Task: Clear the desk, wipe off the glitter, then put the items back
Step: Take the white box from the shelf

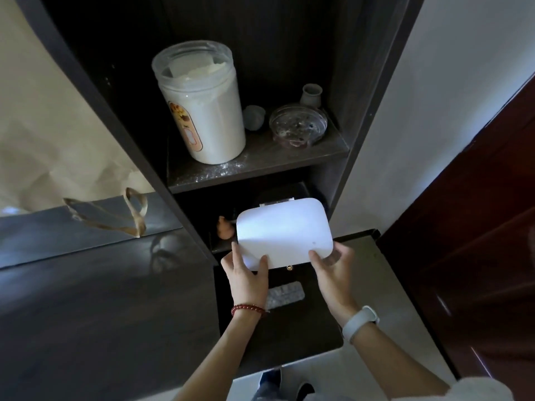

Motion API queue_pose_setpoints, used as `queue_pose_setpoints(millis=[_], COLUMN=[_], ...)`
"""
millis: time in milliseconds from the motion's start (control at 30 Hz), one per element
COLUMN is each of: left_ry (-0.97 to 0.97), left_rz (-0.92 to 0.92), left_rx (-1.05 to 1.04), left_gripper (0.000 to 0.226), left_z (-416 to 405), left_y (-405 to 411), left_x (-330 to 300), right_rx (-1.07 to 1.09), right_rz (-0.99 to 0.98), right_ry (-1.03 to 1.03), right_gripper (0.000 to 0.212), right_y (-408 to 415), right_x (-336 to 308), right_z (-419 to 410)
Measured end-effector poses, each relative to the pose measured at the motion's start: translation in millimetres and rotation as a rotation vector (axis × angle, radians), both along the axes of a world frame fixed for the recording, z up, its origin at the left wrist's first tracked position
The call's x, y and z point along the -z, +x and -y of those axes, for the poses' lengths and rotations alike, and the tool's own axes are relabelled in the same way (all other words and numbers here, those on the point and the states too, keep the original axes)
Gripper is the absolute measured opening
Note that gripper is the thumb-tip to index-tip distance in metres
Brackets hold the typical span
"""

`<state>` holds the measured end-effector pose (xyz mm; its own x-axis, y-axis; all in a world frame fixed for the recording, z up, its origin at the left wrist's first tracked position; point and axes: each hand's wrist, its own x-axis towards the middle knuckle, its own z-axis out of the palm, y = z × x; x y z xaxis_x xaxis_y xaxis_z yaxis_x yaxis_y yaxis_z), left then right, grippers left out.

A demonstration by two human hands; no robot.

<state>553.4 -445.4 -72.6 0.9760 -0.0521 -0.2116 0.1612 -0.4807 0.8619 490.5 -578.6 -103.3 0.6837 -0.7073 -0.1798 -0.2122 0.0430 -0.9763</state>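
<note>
A single head-worn wide-angle camera looks forward and steeply down from close above the person's forearms. It faces a dark shelf unit standing on the dark desk, near enough that the shelves fill the middle of the frame. Straight edges bow toward the borders, and floor shows at the bottom.

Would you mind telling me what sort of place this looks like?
Probably a room in a home: a dark shelf unit holds a big white jar and a glass dish, with a wooden door beside it. Both hands hold a white box.
</note>
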Motion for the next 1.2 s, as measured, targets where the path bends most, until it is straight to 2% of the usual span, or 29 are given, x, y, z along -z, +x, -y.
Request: queue_pose_setpoints(millis=[67,233,533,733,800,867,1033,1200], left_ry=[-0.004,0.046,0.105,0.129,0.135,0.151,0.157,0.153], left_rz=[-0.003,-0.035,-0.14,-0.145,-0.152,-0.167,-0.213,-0.215], left_rx=[-0.012,-0.026,-0.256,-0.364,-0.367,-0.35,-0.3,-0.22], left_gripper=[0.072,0.062,0.06,0.059,0.059,0.06,0.061,0.061], left_z=[-7.4,-35.9,-160.2,-270.3,-348.4,-362.8,-454.6,-486.5], left_y=[-14.5,-49.1,-57.6,-17.0,17.3,30.1,81.1,113.6], left_x=[2.2,16.4,36.6,41.4,50.0,47.3,53.5,60.9], right_rx=[-0.049,-0.223,-0.487,-0.599,-0.616,-0.628,-0.652,-0.66], right_rz=[0.031,-0.043,-0.218,-0.308,-0.348,-0.354,-0.423,-0.466], right_ry=[0.041,0.052,-0.046,-0.109,-0.094,-0.082,-0.079,-0.118], right_gripper=[0.043,0.067,0.063,0.056,0.052,0.051,0.052,0.052], right_y=[-20.2,-56.9,-38.8,20.9,57.2,66.4,113.4,139.0], right_x=[1.6,13.4,30.0,28.5,32.4,27.5,29.3,27.0], right_z=[-7.6,-24.7,-137.9,-239.9,-315.8,-328.5,-421.2,-449.3])
